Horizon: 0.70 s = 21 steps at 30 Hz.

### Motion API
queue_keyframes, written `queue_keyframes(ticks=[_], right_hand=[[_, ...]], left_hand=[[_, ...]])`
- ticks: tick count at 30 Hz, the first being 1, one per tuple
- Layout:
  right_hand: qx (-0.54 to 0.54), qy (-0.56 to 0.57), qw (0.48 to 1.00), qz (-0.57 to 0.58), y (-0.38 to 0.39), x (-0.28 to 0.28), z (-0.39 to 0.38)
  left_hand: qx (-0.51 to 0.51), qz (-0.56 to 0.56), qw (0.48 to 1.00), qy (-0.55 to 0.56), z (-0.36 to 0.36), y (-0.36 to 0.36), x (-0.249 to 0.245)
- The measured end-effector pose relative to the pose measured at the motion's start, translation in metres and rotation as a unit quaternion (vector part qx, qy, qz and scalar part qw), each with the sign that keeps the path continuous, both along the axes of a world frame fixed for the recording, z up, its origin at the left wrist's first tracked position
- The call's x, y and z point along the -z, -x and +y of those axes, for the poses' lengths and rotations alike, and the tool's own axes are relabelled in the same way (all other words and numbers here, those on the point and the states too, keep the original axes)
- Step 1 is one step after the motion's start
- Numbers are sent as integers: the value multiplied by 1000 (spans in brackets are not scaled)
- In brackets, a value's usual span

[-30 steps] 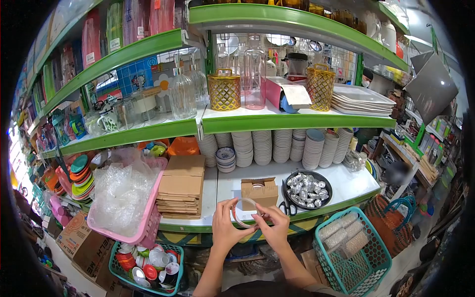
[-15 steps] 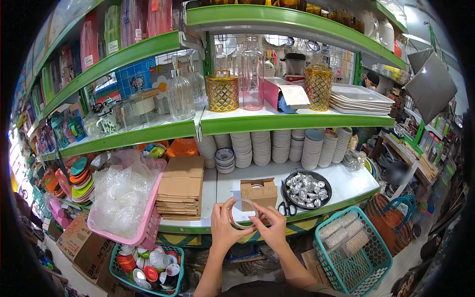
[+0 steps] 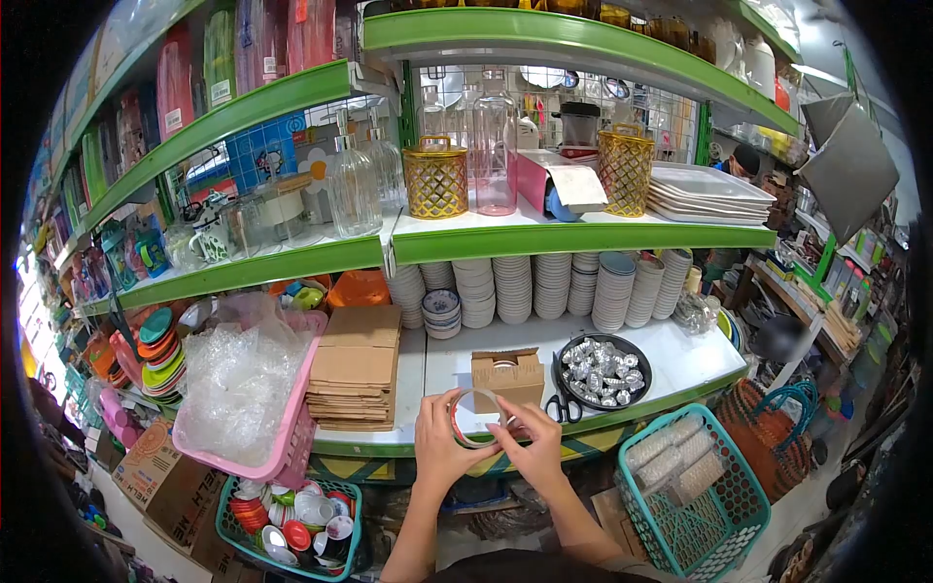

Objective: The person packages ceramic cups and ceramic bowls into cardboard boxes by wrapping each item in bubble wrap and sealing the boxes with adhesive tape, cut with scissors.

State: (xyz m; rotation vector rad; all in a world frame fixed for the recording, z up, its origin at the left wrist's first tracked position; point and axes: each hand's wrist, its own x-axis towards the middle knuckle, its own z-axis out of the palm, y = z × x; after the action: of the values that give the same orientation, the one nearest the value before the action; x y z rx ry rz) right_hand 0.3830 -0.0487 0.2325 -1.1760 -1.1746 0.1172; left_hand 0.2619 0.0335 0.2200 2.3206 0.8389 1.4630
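Observation:
A roll of clear tape point(image 3: 474, 393) is held upright in front of the lower shelf. My left hand point(image 3: 439, 442) grips its left side, with the thumb beneath. On the right, my right hand point(image 3: 530, 439) pinches the same roll. Just behind it stands a small open cardboard box point(image 3: 515, 379). Black scissors point(image 3: 564, 408) lie right of the box, beside a black round tray point(image 3: 604, 403) of silvery wrapped pieces. Flattened cardboard boxes point(image 3: 355, 364) are stacked to the left.
A pink basket point(image 3: 313, 389) of bubble wrap stands left. Below are a teal basket of cups point(image 3: 358, 505) and a teal basket point(image 3: 753, 486) with wrapped bundles. Stacked bowls point(image 3: 513, 290) line the shelf's back. A person's head point(image 3: 745, 160) shows far right.
The person's head at the far right has shifted slightly right. Both my hands keep nearly the same hold on the tape roll.

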Motion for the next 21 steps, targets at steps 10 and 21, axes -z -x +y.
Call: queue_keyframes(ticks=[10,21], right_hand=[[-7,16,1000,0,-1,2,-2],[16,-8,1000,-4,-7,12,0]], left_hand=[[2,35,999,14,-8,3,-8],[6,20,1000,2,-11,0,-12]])
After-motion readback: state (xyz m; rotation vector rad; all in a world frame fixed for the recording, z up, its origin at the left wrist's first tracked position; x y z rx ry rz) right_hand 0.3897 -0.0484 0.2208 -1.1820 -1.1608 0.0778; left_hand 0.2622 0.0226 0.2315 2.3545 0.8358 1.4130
